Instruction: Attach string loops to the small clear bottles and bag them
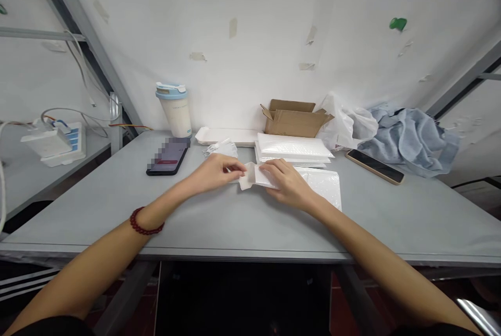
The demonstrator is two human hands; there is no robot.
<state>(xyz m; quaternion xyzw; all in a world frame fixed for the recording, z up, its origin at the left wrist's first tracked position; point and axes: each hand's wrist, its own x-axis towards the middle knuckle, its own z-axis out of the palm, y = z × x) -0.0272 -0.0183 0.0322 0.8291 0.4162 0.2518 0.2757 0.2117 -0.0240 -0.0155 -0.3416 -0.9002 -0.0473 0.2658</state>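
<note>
A small white cardboard box lies on its side above the grey table, its end flaps standing out to the left. My right hand grips the body of this box from above, fingers curled over it. At the opened end, my left hand pinches a flap between thumb and fingers; whether a small item is also in that pinch is hidden. Beneath and beside my right hand lies a white bubble mailer. Behind the hands are a pile of small clear plastic packets and a stack of white packages.
A lidded cup and a phone stand and lie left. Along the wall are a white tray, an open brown carton and a plastic bag. Right are another phone and blue-grey cloth. A power strip sits far left.
</note>
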